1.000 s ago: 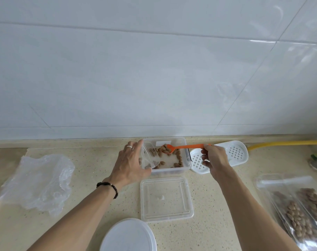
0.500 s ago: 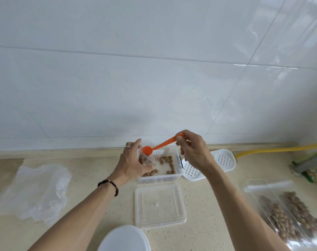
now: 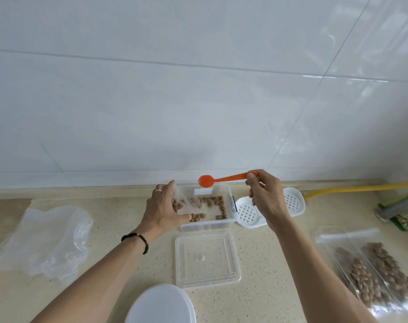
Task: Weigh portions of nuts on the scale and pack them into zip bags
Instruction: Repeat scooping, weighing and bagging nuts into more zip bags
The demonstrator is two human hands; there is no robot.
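A clear plastic container (image 3: 231, 221) holds brown nuts (image 3: 222, 209) along its edges, near the wall. My left hand (image 3: 165, 210) grips a small clear zip bag (image 3: 185, 202) held open over the container's left side. My right hand (image 3: 264, 197) pinches the handle of an orange spoon (image 3: 226, 178), raised level above the container, its bowl above the container's middle. Two filled zip bags of nuts (image 3: 375, 285) lie at the right on the counter.
The container's clear lid (image 3: 207, 258) lies in front of it. A white perforated tray (image 3: 249, 214) sits to the right, a crumpled plastic bag (image 3: 46, 238) at the left, a white round lid (image 3: 161, 305) at the bottom. A yellow hose (image 3: 352, 189) runs along the wall.
The spoon rose out of the container, went over the bag's mouth, and has now swung back right and higher. My left hand keeps holding the bag.
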